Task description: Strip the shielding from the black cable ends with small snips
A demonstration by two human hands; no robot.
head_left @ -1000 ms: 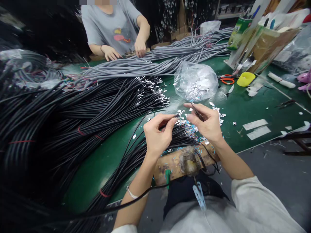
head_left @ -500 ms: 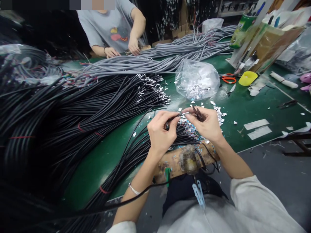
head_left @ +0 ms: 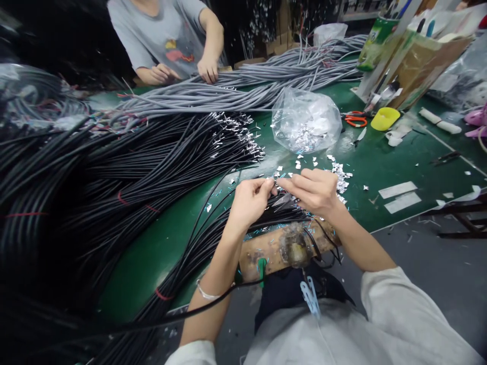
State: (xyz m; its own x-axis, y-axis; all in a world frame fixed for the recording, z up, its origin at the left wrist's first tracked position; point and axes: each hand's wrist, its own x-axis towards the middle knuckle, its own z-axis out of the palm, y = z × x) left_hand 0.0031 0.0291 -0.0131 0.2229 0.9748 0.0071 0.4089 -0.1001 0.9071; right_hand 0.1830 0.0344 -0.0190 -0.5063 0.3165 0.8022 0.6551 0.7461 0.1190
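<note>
My left hand is closed in a pinch around the end of a black cable, whose tip is mostly hidden by the fingers. Close beside it on the right, my right hand is closed around small scissors, their blades pointing left below the fingers. Its thumb and forefinger meet near the cable tip; whether they touch it I cannot tell. Under both hands lies a bundle of black cables with scraps of foil and blue bits around the ends.
A large pile of black cables with stripped ends covers the left. Grey cables lie behind, where a co-worker's hand rests. A plastic bag of scraps, orange-handled scissors and yellow tape stand to the right. A wooden board lies in front.
My right hand has turned over, and the scissors' blades now point left below the fingers instead of upward. Both hands have shifted slightly left. The co-worker's hands have moved apart.
</note>
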